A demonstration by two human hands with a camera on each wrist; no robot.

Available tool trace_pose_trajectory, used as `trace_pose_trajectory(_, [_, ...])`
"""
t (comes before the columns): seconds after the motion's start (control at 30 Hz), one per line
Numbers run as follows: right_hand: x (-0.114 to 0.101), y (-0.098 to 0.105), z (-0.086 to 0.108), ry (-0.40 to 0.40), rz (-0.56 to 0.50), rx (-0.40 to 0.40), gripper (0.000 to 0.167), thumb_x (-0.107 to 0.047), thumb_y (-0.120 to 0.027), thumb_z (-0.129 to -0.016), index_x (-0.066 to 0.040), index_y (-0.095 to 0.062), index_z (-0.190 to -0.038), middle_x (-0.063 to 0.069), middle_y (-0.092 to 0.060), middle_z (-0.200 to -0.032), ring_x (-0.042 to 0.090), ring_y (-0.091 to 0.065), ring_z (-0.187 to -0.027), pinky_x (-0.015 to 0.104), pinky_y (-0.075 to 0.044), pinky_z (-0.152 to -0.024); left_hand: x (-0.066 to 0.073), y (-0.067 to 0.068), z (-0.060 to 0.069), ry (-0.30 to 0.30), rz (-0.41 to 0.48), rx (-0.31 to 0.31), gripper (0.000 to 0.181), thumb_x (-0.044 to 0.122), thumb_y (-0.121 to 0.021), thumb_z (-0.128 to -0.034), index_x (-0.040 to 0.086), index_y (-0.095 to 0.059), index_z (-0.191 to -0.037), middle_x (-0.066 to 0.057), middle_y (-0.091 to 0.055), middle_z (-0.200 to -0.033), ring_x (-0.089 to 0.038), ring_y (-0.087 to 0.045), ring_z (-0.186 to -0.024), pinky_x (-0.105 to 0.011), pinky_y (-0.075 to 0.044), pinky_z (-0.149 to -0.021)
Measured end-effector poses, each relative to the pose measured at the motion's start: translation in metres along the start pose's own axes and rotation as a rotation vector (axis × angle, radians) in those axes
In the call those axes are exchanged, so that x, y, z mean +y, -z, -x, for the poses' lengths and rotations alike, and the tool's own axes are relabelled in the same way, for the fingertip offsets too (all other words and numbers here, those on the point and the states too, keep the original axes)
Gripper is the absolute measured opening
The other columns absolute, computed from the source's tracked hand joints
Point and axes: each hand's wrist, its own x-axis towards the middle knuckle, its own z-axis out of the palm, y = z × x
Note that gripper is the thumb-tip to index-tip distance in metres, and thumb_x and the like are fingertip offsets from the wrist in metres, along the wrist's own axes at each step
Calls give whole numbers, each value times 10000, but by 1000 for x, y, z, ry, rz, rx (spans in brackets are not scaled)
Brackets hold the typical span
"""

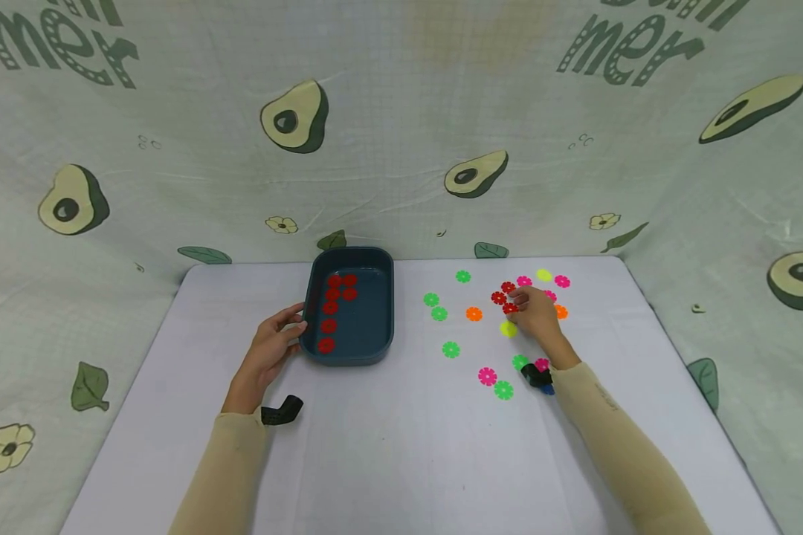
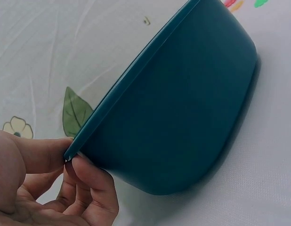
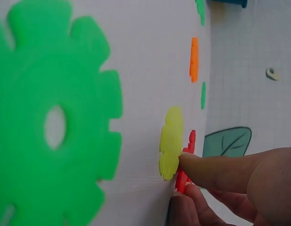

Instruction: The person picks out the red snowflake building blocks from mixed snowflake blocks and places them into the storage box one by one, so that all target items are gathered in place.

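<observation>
My left hand (image 1: 272, 353) pinches the rim of a dark teal plastic tray (image 1: 379, 345) at its left side; the left wrist view shows thumb and fingers on the tray's lip (image 2: 108, 110). Several red notched discs (image 1: 329, 325) lie inside, along the left half of its floor. On the right, my right hand (image 1: 537, 318) reaches down to a small group of red discs (image 1: 498, 298). In the right wrist view, thumb and fingers close on a red notched disc (image 3: 181, 182), partly hidden behind the thumb. A yellow disc (image 3: 171, 143) lies right beside the thumb.
Loose green (image 1: 451, 349), orange (image 1: 473, 314), pink (image 1: 487, 377) and yellow discs (image 1: 543, 275) are scattered around my right hand. A blue disc (image 1: 548, 389) is mostly covered by the right wrist camera. A printed cloth (image 1: 401, 200) hangs behind the white table (image 1: 375, 461).
</observation>
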Motion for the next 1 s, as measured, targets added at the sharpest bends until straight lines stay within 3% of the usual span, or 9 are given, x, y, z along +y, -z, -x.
trace_pose_trajectory(0.53, [0, 3, 1, -34, -49, 3, 372, -35, -727, -980, 47, -632, -1329, 261, -615, -1208, 404, -586, -1093, 423, -555, -885, -1, 1, 0, -2, -4, 0, 548, 66, -535, -1109, 48, -379, -1634, 8, -463, -1236, -66, -496, -896, -234, -470, -724])
trace_pose_trajectory(0.83, [-8, 6, 6, 20, -95, -7, 391, -34, -718, -993, 50, -622, -1362, 280, -639, -1260, 439, -626, -1171, 491, -572, -983, -1, 0, -1, -4, -2, 1, 549, 56, -531, -1107, 40, -375, -1633, 0, -460, -1239, -66, -499, -900, -236, -469, -722])
trace_pose_trajectory(1.0, [-22, 9, 10, 74, -134, -37, 405, -32, -734, -989, 47, -626, -1371, 265, -644, -1254, 429, -644, -1159, 357, -602, -898, -1, 0, -1, -13, 6, -4, 547, 56, -541, -1104, 28, -382, -1626, -4, -465, -1230, -71, -505, -912, -238, -470, -722])
